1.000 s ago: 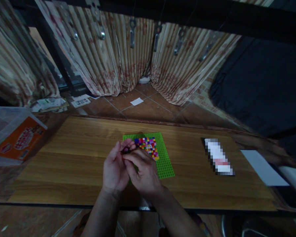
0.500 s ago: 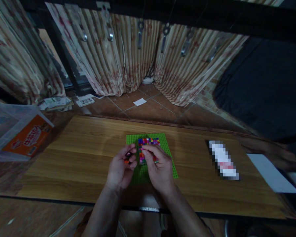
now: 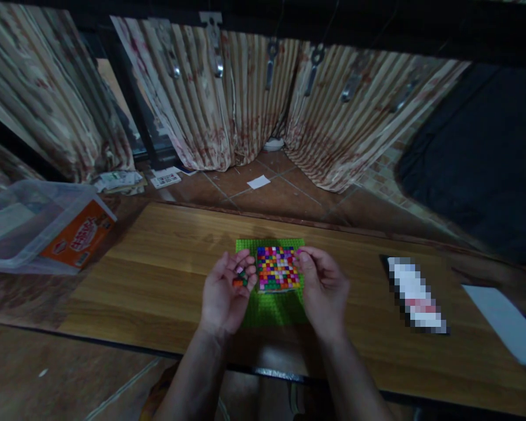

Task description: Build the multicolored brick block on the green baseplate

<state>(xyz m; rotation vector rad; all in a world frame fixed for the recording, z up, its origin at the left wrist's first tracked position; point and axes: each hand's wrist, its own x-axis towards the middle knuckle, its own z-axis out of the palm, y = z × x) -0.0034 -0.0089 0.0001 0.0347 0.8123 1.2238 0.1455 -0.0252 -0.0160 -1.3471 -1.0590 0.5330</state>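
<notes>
A green studded baseplate (image 3: 272, 313) lies on the wooden table, bearing a multicoloured square of small toy bricks (image 3: 278, 269). To its left, my left hand (image 3: 228, 292) is cupped palm up, fingers curled round several loose toy bricks (image 3: 240, 279); orange, green and pale pink ones show. My right hand (image 3: 326, 289) is at the square's right side, thumb and forefinger pinched on a small pink toy brick (image 3: 298, 253). That brick is near the square's upper right edge; whether it touches is unclear.
A clear plastic bin (image 3: 39, 228) with an orange label stands at the left. On the table's right side lie a blurred-out phone-like object (image 3: 416, 295) and a white sheet (image 3: 504, 321). Striped curtains (image 3: 245, 105) hang behind, above a tiled floor.
My right hand has moved from over the brick square to its right side, uncovering the square. The fingers of my left hand have opened somewhat, showing more bricks. The camera view has shifted left.
</notes>
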